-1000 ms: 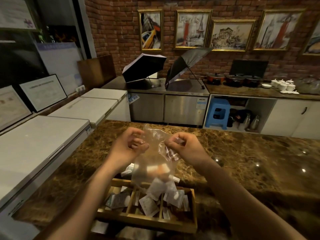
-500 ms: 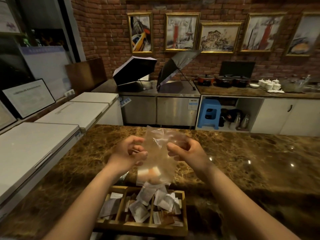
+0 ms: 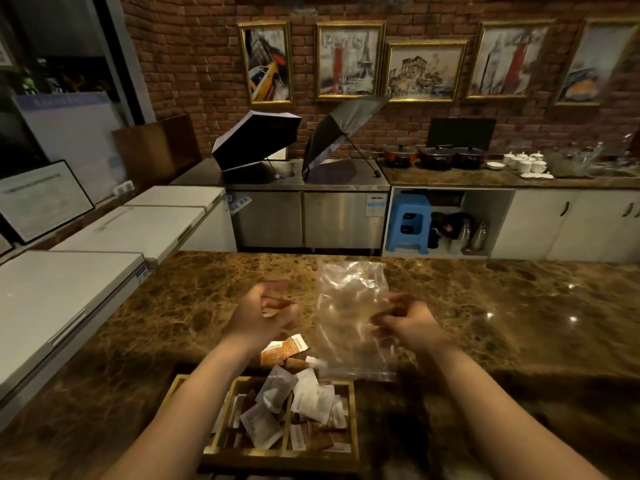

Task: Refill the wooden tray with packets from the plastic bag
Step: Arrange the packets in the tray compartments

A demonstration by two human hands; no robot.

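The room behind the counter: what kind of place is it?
Probably a café or small hotel's service area: steel under-counter fridges, lidded pots and white tea cups on the back counter, chest freezers at left.

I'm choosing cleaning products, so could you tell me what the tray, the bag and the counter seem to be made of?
Tray: apparently wood, light and matte, with divider slats. Bag: thin clear plastic film, see-through and crinkled. Counter: looks like polished brown marble or similar stone, veined and reflecting lights.
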